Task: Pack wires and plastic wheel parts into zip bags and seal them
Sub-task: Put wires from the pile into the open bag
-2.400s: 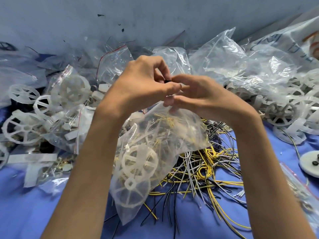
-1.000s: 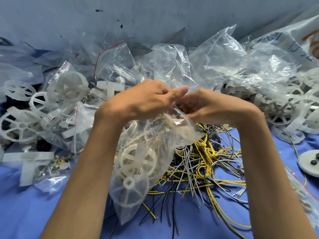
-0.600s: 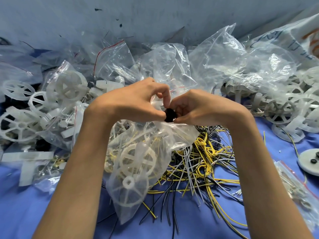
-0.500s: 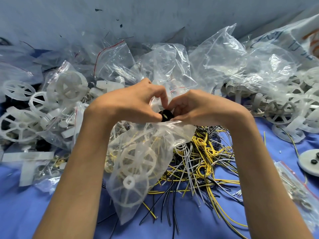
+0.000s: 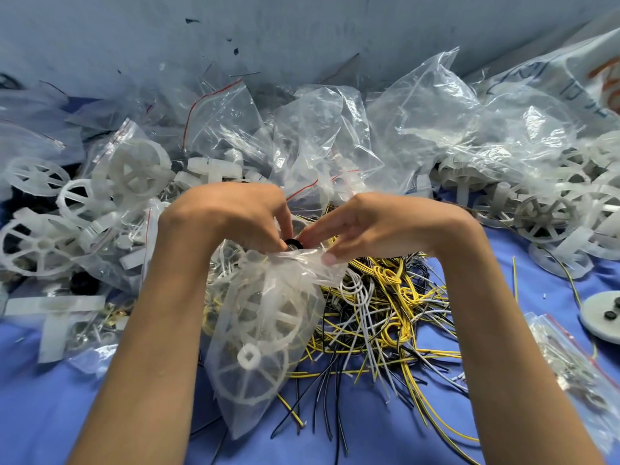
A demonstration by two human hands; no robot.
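Note:
A clear zip bag (image 5: 265, 333) hangs from both hands at the centre, holding white spoked plastic wheels and thin wires. My left hand (image 5: 231, 216) pinches the bag's top edge on its left side. My right hand (image 5: 379, 226) pinches the crumpled top edge on the right. A small black ring (image 5: 293, 244) sits between the fingertips at the bag's mouth; which hand holds it I cannot tell. Under and to the right of the bag lies a tangle of yellow, black and white wires (image 5: 385, 313) on the blue cloth (image 5: 50, 414).
Loose white wheels (image 5: 43, 245) and filled bags pile up at the left. Empty crumpled clear bags (image 5: 436, 129) lie at the back, more wheels (image 5: 547, 214) at the right. A flat packed bag (image 5: 577, 370) and a white disc (image 5: 604, 317) sit at the right edge.
Both hands have come down from higher up with the bag's mouth. A black ring appeared between the fingertips about half a second ago and now sits at the bag's opening.

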